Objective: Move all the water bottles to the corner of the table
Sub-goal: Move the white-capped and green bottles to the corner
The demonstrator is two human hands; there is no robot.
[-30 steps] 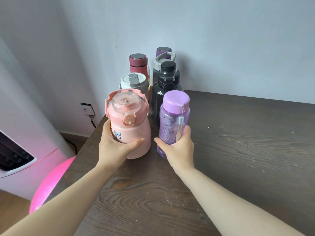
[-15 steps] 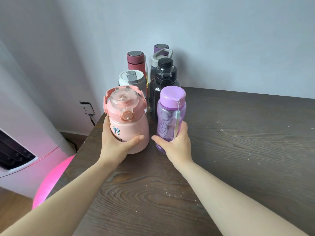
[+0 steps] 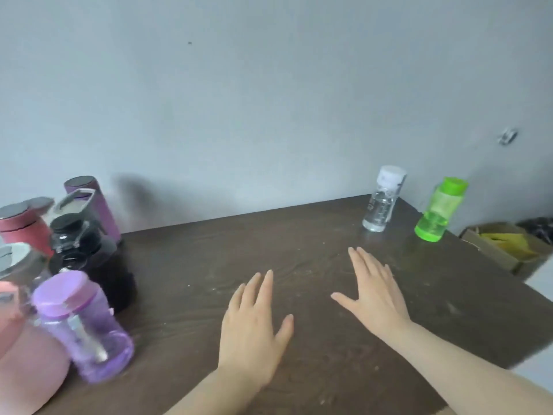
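Both hands empty, fingers spread over the surface [image 3: 299, 369]: clear bottle [image 3: 380, 205] & green bottle [image 3: 438, 211] stand upright far right, nearer right hand [image 3: 374, 295] than left hand [image 3: 254, 327].

Seven bottles [image 3: 86, 327] clustered upright far left; clear bottle [image 3: 380, 205] and green bottle [image 3: 439, 210] far right.

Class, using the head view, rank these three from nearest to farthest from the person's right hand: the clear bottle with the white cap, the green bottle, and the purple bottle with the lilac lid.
From the right hand:
1. Clear bottle, ahead near the wall.
2. Green bottle, ahead and right, by the table's edge.
3. Purple bottle, far left, in the cluster.
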